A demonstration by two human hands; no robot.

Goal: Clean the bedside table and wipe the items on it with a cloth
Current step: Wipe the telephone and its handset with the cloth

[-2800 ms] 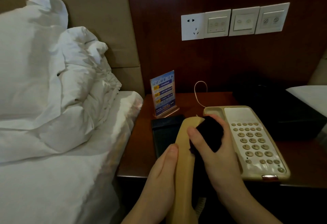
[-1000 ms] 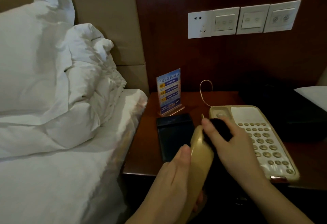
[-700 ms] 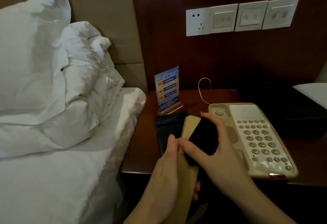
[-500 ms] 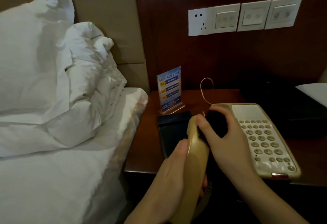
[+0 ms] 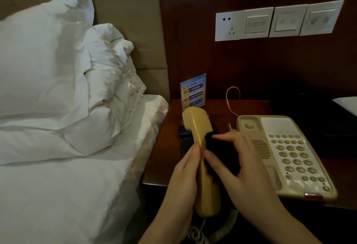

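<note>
A: Status, L hand?

B: The left hand (image 5: 183, 178) grips the beige handset (image 5: 202, 158) along its left edge, fingers curled round it. Handset is held nearly upright, lifted off the cradle, earpiece end at top, above the front-left part of the surface (image 5: 164, 158).

A: R hand?

B: The right hand (image 5: 241, 168) holds a black cloth (image 5: 222, 155); thumb and fingers (image 5: 226, 137) are clamped on it, pressing it against the handset's right side, approx. mid-length.

A: Phone base?

B: The telephone base (image 5: 286, 157) sits on the surface, right of the handset, keypad facing up. A coiled cord (image 5: 224, 228) hangs from the handset's lower end. A thin looped wire (image 5: 231, 99) rises behind the base.

A: Other items on the surface?

B: A blue printed card stand (image 5: 193, 91) is upright at the rear-left, partly behind the handset top. A flat black object (image 5: 184, 139) lies beneath the handset; type cannot be told. A dark box (image 5: 309, 120) is at the rear-right, details too dim to read.

A: Surroundings?

B: The bed (image 5: 67, 186) with white sheets adjoins the surface on the left; white pillows (image 5: 48, 66) lean on a padded headboard (image 5: 131, 12). The wall panel (image 5: 278, 21) above carries one socket and three switch plates.
</note>
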